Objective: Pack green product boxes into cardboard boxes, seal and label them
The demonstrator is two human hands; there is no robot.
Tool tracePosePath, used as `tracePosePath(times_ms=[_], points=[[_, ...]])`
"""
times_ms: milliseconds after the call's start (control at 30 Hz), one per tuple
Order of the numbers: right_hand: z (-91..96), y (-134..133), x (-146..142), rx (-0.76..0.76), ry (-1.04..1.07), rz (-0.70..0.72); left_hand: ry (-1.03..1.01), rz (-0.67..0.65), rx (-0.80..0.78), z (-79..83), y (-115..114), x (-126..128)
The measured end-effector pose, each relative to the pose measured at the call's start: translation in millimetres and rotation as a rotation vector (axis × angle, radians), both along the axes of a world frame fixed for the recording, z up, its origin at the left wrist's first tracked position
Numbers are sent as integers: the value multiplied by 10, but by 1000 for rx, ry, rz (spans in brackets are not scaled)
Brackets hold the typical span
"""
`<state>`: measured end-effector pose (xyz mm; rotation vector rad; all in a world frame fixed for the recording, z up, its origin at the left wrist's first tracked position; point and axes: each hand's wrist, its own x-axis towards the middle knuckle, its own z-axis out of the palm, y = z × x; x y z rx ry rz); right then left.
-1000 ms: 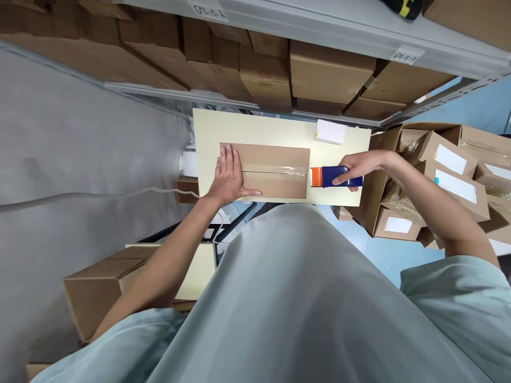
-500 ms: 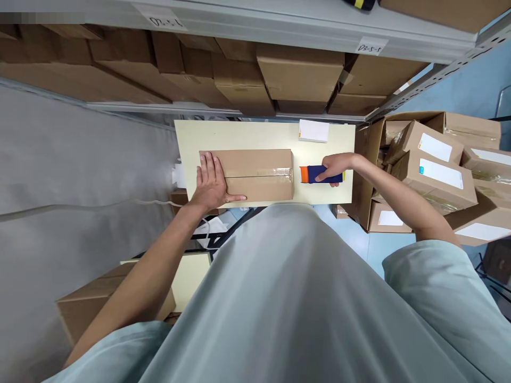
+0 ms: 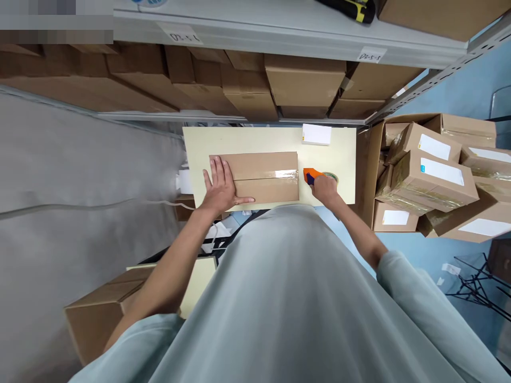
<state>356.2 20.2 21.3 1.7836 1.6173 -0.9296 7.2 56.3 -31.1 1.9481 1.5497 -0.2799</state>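
Observation:
A flat cardboard box (image 3: 265, 175) lies on a pale yellow table (image 3: 343, 154), with clear tape along its middle seam toward the right end. My left hand (image 3: 221, 186) lies flat and open on the box's left end. My right hand (image 3: 325, 190) is closed round an orange and blue tape dispenser (image 3: 312, 175), just right of the box's right end. The dispenser's tape roll shows beyond my fingers.
A small white box (image 3: 316, 134) sits at the table's back edge. Metal shelves (image 3: 279, 37) full of cardboard boxes stand behind. Labelled cartons (image 3: 435, 170) are piled to the right, and another carton (image 3: 96, 314) stands at lower left. A white cable (image 3: 120, 205) hangs left.
My right hand turned the tape dispenser from lying sideways to pointing at the box's right end, and my arm drew in toward my body. My left hand stayed on the box.

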Motion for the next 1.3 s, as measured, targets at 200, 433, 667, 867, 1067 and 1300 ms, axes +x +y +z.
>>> tracePosePath(times_ms=[200,433,667,867,1067,1300], points=[[249,-310,-89,177,-80,-233,-292,14,108,246,-232,658],[753,130,-147,499,-13,-152,-708,178,504,731,186,1245],[1644,1359,-392,854,72,75,-838,360,786,1631,1064,1133],[1890,2607,-723,888,25,237,-876,471,820,2052,1636,1078],[1660,3112,-804,700,-66,185,-865,509,811,1993,1542,782],[1477,2733,-715,1041,-40,109,-824,632,709,1448,1092,390]])
